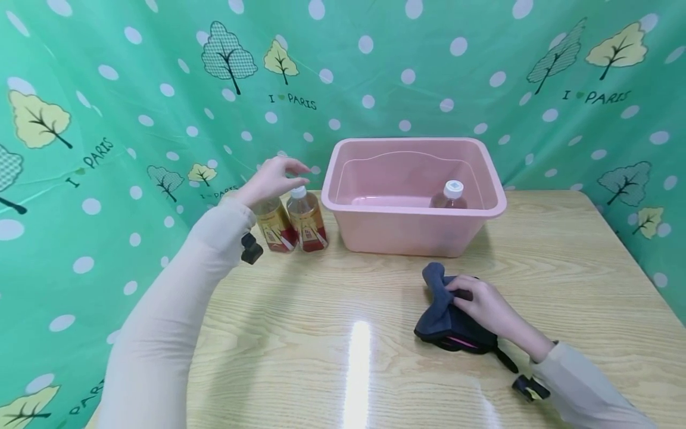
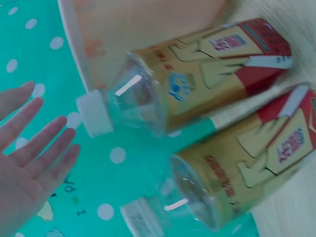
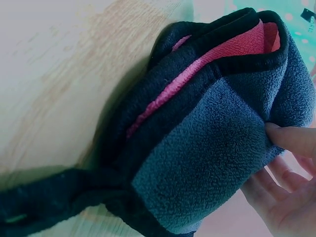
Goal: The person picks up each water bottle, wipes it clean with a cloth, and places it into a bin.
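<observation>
My left hand (image 1: 274,177) hovers over two drink bottles with its fingers spread apart, holding nothing. The nearer-to-bin bottle (image 1: 308,223) and the bottle beside it (image 1: 274,227) stand upright, with white caps, gold and red labels. In the left wrist view the fingers (image 2: 47,148) sit just beside the white cap (image 2: 95,113) of one bottle. My right hand (image 1: 485,302) pinches a fold of a folded dark grey-blue cloth (image 3: 212,143) between thumb and fingers. This cloth has black edging, a pink inner side and a black loop strap (image 3: 54,195), and it rests on the table.
A pink plastic bin (image 1: 407,232) stands at the back middle of the wooden table (image 1: 289,357), right of the bottles. Inside its right end is another white-capped bottle (image 1: 453,190). A green dotted curtain (image 1: 375,71) hangs behind and along the left side.
</observation>
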A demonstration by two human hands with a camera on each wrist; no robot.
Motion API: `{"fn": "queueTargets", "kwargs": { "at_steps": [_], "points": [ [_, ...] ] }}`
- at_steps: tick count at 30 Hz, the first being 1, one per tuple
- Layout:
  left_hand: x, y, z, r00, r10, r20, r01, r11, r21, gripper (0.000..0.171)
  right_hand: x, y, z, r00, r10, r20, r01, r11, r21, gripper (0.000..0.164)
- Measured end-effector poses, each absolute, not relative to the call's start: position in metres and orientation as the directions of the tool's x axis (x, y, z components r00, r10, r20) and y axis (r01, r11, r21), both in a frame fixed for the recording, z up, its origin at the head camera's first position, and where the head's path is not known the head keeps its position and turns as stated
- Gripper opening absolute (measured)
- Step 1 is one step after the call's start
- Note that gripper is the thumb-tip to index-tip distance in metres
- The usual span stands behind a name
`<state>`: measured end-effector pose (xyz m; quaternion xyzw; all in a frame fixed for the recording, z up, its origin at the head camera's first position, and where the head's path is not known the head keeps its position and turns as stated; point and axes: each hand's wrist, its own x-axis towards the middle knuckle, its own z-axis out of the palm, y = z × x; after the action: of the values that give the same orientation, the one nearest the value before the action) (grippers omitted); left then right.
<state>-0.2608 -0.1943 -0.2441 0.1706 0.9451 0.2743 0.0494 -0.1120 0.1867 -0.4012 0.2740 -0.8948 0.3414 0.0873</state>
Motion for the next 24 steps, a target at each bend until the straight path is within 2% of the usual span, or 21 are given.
{"fn": "queueTargets", "kwargs": {
  "at_steps": [24],
  "points": [
    [-0.264,-0.209,-0.278,-0.961,0.273,0.039,0.246,0.784,0.570,0.036,-0.111,0.188,-0.400,-0.843,-0.427,0.327,-0.536,0.628,-0.564,0.026]
  ]
}}
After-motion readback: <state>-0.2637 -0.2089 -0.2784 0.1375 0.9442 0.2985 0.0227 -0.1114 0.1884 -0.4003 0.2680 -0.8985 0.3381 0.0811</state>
